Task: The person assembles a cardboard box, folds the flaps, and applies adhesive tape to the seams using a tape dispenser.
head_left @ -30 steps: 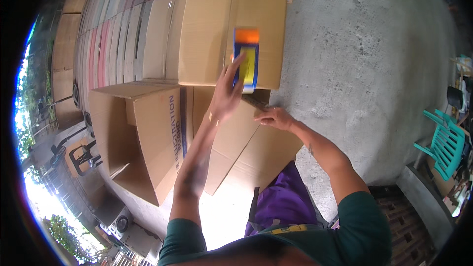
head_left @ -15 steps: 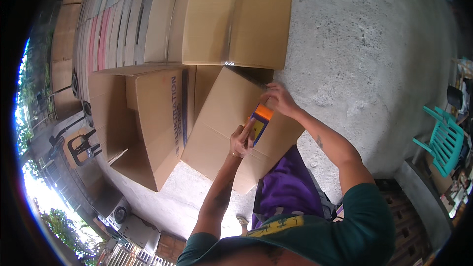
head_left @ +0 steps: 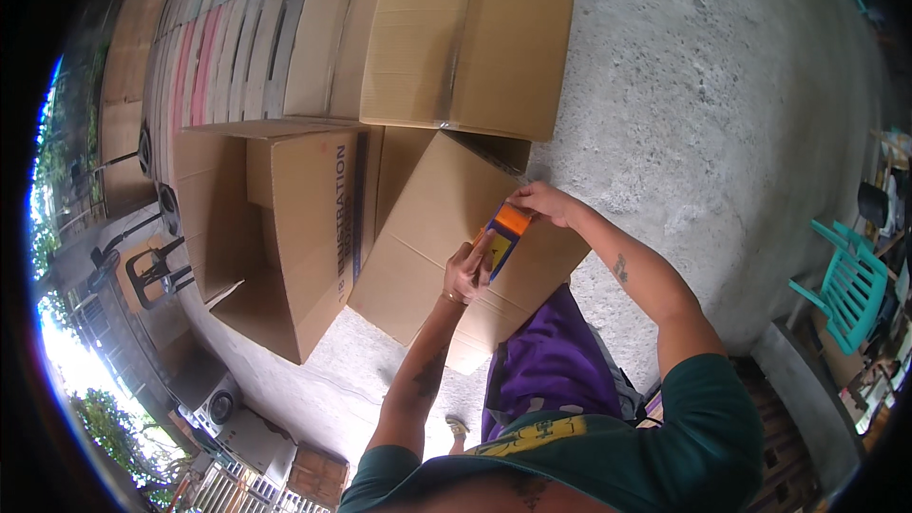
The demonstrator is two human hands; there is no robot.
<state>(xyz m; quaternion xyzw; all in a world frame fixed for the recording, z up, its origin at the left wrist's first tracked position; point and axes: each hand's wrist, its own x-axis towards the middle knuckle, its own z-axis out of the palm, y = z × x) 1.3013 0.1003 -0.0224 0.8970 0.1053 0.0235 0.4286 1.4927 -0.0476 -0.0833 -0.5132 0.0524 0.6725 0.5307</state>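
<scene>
My left hand (head_left: pixel 467 271) is closed round a small boxy thing (head_left: pixel 510 220), orange at its far end, dark blue on the sides, with a yellow panel. Its exact kind cannot be made out. My right hand (head_left: pixel 541 199) is at its orange end, fingertips pinched together; what is between them, if anything, is too small to see. Both hands are over a plain brown cardboard box (head_left: pixel 418 228) that lies at a slant in front of me, one face turned up.
To the left an open cardboard box (head_left: pixel 313 228) with dark print lies on its side. A large taped box (head_left: pixel 465 28) stands beyond, beside stacked flat panels (head_left: pixel 228 57). Concrete floor (head_left: pixel 665 85) extends to the right, with a green plastic chair (head_left: pixel 850 280) at its edge.
My right hand has moved slightly nearer, from the box's far edge to the boxy thing's orange end, its fingers pinched. My left hand keeps its hold. The view has shifted slightly.
</scene>
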